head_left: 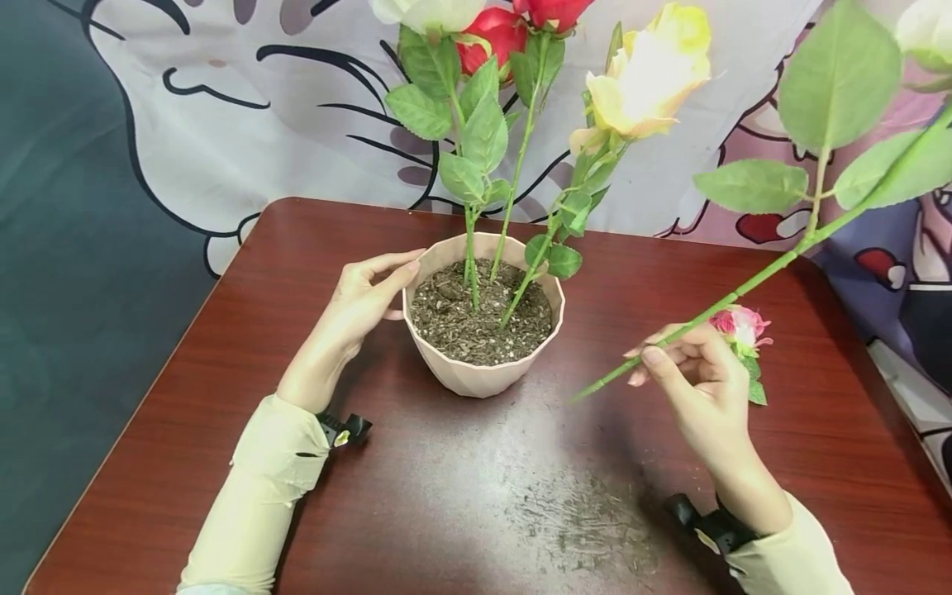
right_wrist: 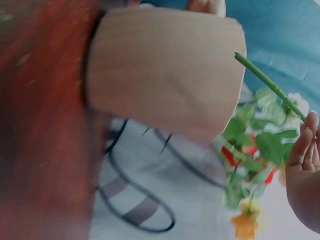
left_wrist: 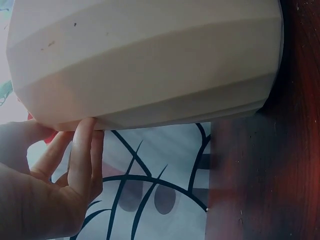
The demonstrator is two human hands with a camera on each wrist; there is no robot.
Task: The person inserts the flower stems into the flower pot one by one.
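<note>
A faceted beige flowerpot (head_left: 483,380) full of dark soil (head_left: 454,330) stands on the table. My left hand (head_left: 360,293) holds its left rim, fingers against the outer wall in the left wrist view. Planted in the soil are a yellow rose (head_left: 647,78), two red roses (head_left: 494,41) and a white rose (head_left: 431,12). In my right hand (head_left: 702,380), thumb and fingers pinch the green stem of another white rose (head_left: 930,37). This stem slants down left, its cut end in the air right of the pot. Its bloom is partly outside the head view.
A pink-and-white rose (head_left: 744,330) lies on the red-brown table (head_left: 431,512) behind my right hand, partly covered by it. Crumbs of soil (head_left: 587,521) are scattered near the front. A cartoon-printed cloth (head_left: 297,140) hangs behind the table's far edge.
</note>
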